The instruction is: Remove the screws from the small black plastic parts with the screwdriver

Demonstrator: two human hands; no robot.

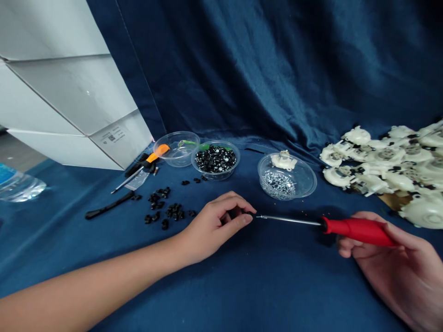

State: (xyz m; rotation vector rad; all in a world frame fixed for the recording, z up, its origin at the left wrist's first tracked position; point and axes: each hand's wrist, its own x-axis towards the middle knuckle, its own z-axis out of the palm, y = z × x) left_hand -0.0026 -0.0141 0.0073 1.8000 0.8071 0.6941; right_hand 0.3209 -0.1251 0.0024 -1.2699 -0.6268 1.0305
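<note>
My right hand point(398, 258) is wrapped around the red handle of a screwdriver point(360, 230), whose metal shaft points left. At its tip sits a tiny silvery piece that looks like a screw point(259, 216). Just left of that tip is my left hand point(221, 221), its fingers curled and the thumb drawn close to the index finger. Something dark shows inside the curl, but whether it is a part or shadow I cannot make out. Beyond the shaft stands a clear plastic bowl point(306, 184) with many small silver screws point(278, 184) and one cream plastic part point(284, 160).
Another clear bowl point(236, 168) holds black and metal pieces; behind it is a further clear bowl point(187, 138). Loose black parts point(175, 211), a black strip point(109, 205) and an orange-handled screwdriver point(152, 157) lie left. Cream housings point(380, 161) crowd the right. White boxes point(69, 92) and a bottle point(20, 184) stand left.
</note>
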